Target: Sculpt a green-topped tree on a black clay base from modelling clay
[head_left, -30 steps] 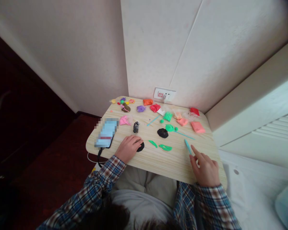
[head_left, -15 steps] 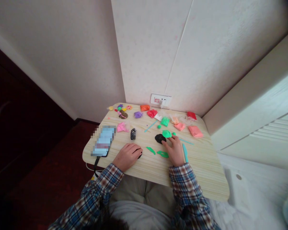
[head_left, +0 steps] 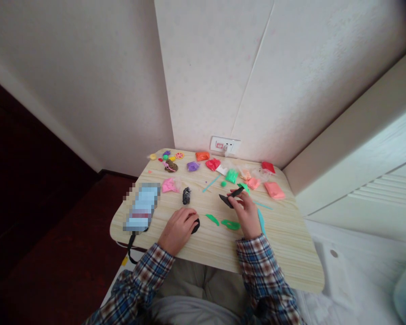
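"Black and thin, the folded piece (head_left: 232, 197) was in the right hand (head_left: 246, 214), wasn't it?"

"Yes. The fingers pinched it, and its two ends stuck up in a loose V above the table (head_left: 284, 246)."

"And the left hand (head_left: 177, 229)?"

"That one lay on the table with its fingers close together, touching the black disc (head_left: 196, 225) and covering part of it. Whether they gripped it, nobody could tell."

"What lay between the hands?"

"The green strip (head_left: 212, 220) and, nearer the right hand, the green piece with a hole (head_left: 230, 225). Another green piece (head_left: 244, 187) showed partly behind the right hand."

"Any tools?"

"The blue tool (head_left: 261, 220) lay just beside the right wrist, partly hidden, and the thin blue stick (head_left: 211, 183) slanted farther back."

"The rest?"

"The dark, shiny lump (head_left: 186, 196) sat beyond the left hand, with the pink packet (head_left: 170, 185) past it. The phone (head_left: 142, 206), its screen blurred, was at the left side. The salmon packet (head_left: 274, 190) lay toward the right edge."
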Demonstrator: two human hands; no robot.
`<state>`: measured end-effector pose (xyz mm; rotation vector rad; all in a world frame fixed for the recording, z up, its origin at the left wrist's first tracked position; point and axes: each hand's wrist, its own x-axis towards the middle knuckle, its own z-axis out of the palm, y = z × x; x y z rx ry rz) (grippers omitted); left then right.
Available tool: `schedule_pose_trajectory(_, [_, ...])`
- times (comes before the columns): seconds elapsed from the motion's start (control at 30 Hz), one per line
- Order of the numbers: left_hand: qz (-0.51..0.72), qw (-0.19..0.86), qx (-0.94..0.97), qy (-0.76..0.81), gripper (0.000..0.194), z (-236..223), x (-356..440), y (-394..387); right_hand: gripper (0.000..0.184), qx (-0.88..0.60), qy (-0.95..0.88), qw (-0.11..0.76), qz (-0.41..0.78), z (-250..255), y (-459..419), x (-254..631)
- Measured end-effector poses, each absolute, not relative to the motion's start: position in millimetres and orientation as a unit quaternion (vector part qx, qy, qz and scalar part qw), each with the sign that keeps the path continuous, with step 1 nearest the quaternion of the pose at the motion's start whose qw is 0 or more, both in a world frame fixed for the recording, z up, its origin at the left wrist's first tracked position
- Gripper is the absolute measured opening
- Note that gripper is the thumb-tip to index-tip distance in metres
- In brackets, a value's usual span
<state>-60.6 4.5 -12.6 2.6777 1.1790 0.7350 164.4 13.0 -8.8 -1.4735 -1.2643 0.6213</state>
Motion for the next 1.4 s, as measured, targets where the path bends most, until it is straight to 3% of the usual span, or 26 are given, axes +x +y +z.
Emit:
schedule_pose_trajectory(0.2, [0.247, 0.081, 0.889, 0.378, 0.012, -13, -65, 6, 0.029, -0.562, -0.508, 0.547, 0.357, 9, 3, 157])
schedule_pose_trajectory(0.43, [0.297, 0.262, 0.799, 0.453, 0.022, -6, -58, 5, 0.028, -0.552, -0.482, 0.559, 0.389, 19, -3, 154])
schedule_pose_trajectory(0.53, [0.312, 0.292, 0.77, 0.473, 0.025, -3, -54, 3, 0.029, -0.55, -0.48, 0.557, 0.397, 21, -3, 150])
schedule_pose_trajectory(0.67, [0.332, 0.26, 0.763, 0.49, 0.025, -5, -51, 0, 0.029, -0.55, -0.481, 0.552, 0.401, 23, -4, 146])
schedule_pose_trajectory(0.83, [0.304, 0.102, 0.792, 0.519, 0.025, -12, -50, -8, 0.028, -0.555, -0.485, 0.547, 0.396, 23, -5, 147])
schedule_pose_trajectory(0.93, [0.258, 0.06, 0.824, 0.501, 0.024, -14, -50, -13, 0.028, -0.558, -0.486, 0.544, 0.395, 21, -6, 148])
schedule_pose_trajectory(1.27, [0.271, 0.124, 0.824, 0.482, 0.01, -13, -52, -7, 0.028, -0.565, -0.492, 0.537, 0.389, 19, -8, 148])
schedule_pose_trajectory(1.4, [0.264, 0.13, 0.819, 0.492, 0.019, -15, -52, -5, 0.028, -0.563, -0.505, 0.53, 0.383, 20, -8, 149])
